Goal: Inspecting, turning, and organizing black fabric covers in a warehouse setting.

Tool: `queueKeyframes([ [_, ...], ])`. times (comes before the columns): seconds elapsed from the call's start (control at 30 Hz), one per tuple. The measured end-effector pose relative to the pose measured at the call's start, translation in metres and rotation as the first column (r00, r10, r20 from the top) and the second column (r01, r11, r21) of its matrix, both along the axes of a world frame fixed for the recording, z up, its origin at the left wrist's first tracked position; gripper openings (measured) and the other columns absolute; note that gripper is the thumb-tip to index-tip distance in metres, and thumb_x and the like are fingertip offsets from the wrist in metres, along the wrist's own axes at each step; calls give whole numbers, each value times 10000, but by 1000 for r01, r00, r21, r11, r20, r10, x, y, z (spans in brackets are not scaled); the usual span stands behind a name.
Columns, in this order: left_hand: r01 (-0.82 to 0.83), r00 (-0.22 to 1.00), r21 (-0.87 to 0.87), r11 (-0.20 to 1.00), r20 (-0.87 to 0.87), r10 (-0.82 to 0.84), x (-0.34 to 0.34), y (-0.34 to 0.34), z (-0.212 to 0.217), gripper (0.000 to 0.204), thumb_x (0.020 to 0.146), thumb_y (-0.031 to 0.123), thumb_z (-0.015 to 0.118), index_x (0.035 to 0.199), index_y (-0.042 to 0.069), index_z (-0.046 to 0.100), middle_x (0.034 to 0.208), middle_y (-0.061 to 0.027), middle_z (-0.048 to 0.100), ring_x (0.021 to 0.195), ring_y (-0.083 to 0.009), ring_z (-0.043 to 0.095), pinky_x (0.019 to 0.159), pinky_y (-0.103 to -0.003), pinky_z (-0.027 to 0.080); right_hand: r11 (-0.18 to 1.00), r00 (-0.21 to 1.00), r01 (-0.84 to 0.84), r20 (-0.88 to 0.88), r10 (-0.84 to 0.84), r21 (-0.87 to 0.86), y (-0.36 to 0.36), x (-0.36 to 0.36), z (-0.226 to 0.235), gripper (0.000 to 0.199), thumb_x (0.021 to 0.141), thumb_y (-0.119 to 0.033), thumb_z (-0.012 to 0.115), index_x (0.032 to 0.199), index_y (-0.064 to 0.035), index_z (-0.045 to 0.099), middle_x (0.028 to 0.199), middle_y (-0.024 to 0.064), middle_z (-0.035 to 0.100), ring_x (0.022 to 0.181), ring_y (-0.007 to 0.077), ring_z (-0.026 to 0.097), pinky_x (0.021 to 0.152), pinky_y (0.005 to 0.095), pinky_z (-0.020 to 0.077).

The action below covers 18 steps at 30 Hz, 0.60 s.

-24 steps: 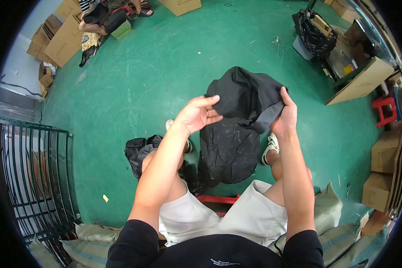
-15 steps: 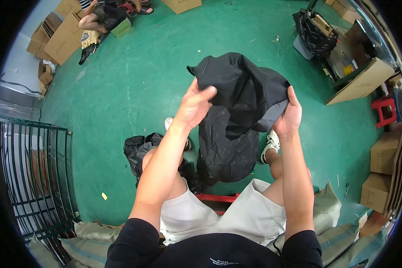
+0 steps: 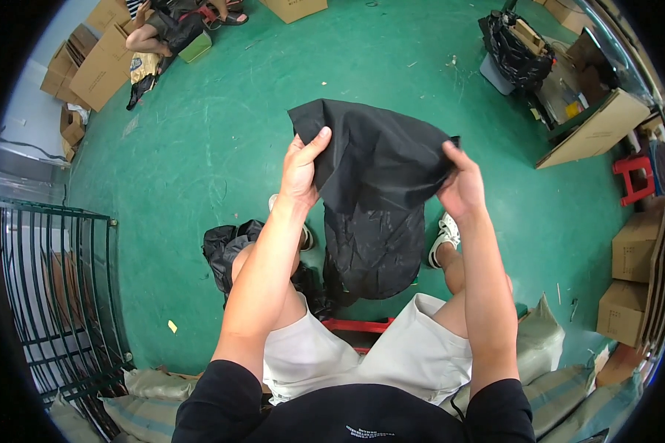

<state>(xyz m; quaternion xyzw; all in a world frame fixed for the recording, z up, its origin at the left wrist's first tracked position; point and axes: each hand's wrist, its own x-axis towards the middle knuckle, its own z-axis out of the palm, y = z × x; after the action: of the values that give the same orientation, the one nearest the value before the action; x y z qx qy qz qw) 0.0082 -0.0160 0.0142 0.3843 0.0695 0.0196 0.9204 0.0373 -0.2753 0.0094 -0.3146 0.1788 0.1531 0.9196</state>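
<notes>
Moved: black cloth bag now lifted higher, spread wider
Grip: left hand, right hand pinch its top edge
Left: lower half hangs crumpled

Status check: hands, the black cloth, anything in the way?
Left hand and right hand both grip the black cloth, held up over the green floor. Lower part hangs crumpled between the knees. Black bundle lies by the left leg; nothing blocks.

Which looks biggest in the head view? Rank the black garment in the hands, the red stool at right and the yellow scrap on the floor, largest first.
1. black garment, by far, though it is held up near the camera, which enlarges it.
2. red stool.
3. yellow scrap, a small fleck on the green floor.
</notes>
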Motion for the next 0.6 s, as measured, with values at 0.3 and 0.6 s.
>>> queueKeyframes([
  [0.3, 34, 999, 9, 999, -25, -33, 3, 22, -4, 330, 859, 41, 591, 1183, -20, 588, 1098, -143, 673, 958, -253, 671, 862, -379, 544, 916, 992, 9, -114, -60, -402, -18, 7, -16, 224, 990, -183, 496, 1148, -34, 550, 903, 39, 614, 635, 127, 571, 422, 294, 420],
  [0.6, 143, 990, -210, 967, 35, -139, -13, 22, 12, 462, 759, 75, 557, 1202, -56, 565, 1072, -196, 664, 945, -325, 664, 899, -433, 532, 848, 984, -176, -103, 144, -500, 3, -2, -41, 238, 914, -107, 595, 1131, -11, 574, 986, 77, 614, 809, 156, 572, 622, 319, 438],
])
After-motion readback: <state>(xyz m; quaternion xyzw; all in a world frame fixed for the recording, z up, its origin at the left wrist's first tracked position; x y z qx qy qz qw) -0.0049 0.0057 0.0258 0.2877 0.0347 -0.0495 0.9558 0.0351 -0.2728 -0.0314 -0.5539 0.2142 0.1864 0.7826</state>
